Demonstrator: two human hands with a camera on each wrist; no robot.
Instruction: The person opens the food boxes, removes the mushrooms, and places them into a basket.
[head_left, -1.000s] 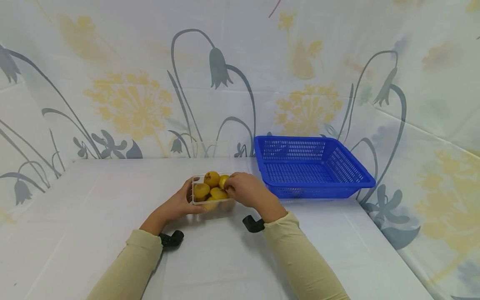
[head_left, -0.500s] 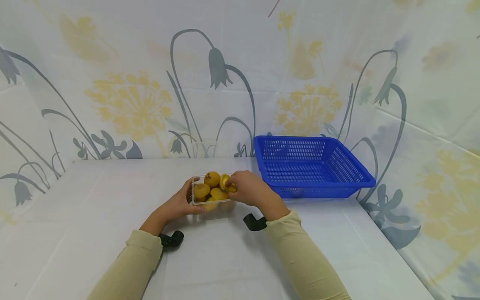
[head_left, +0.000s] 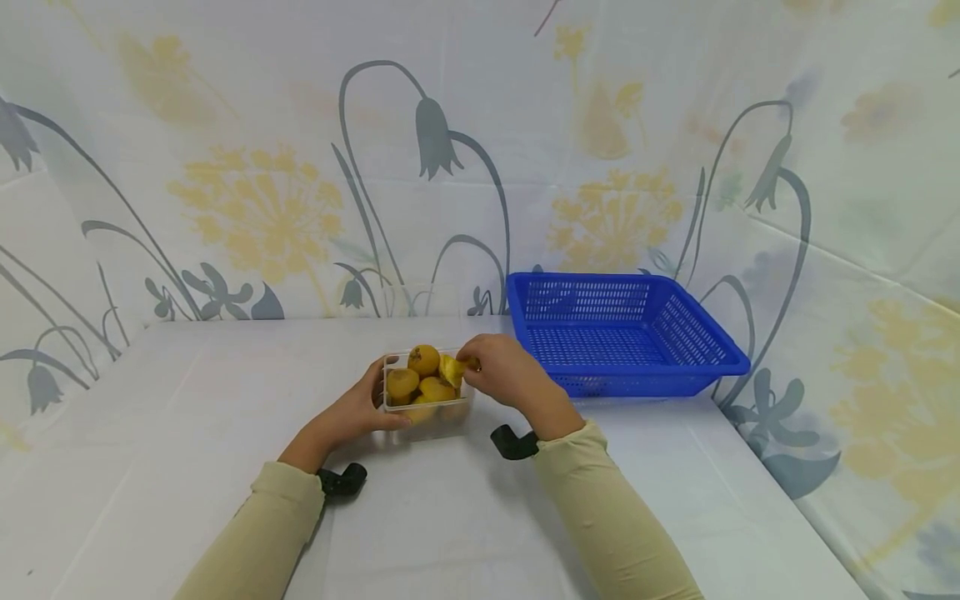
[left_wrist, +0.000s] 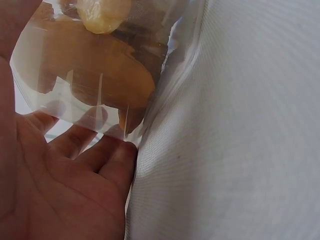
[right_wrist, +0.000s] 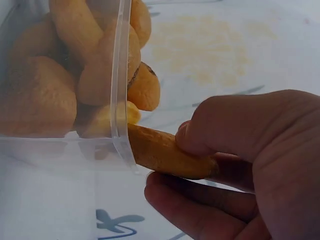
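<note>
A clear plastic container (head_left: 427, 429) on the table holds several yellow-tan mushrooms (head_left: 423, 360) with rounded caps. My left hand (head_left: 365, 406) grips the container at its left side. In the left wrist view, the left hand's fingers (left_wrist: 75, 142) bend round the clear wall. With thumb and fingers, my right hand (head_left: 504, 375) pinches one mushroom (right_wrist: 172, 152) by its tan cap at the container's right rim. A bright yellow part of it (head_left: 452, 369) faces the other mushrooms. Fingertips of the right hand are partly hidden in the head view.
A blue perforated plastic basket (head_left: 592, 337) stands at the back right, close beyond the right hand. White cloth covers the table (head_left: 420, 525). Behind rises a flower-printed fabric backdrop (head_left: 285, 167), with another side of it at the right.
My right hand has risen slightly and shifted right, and the pinched mushroom has tilted up from among the others. The left hand and the container have barely moved.
</note>
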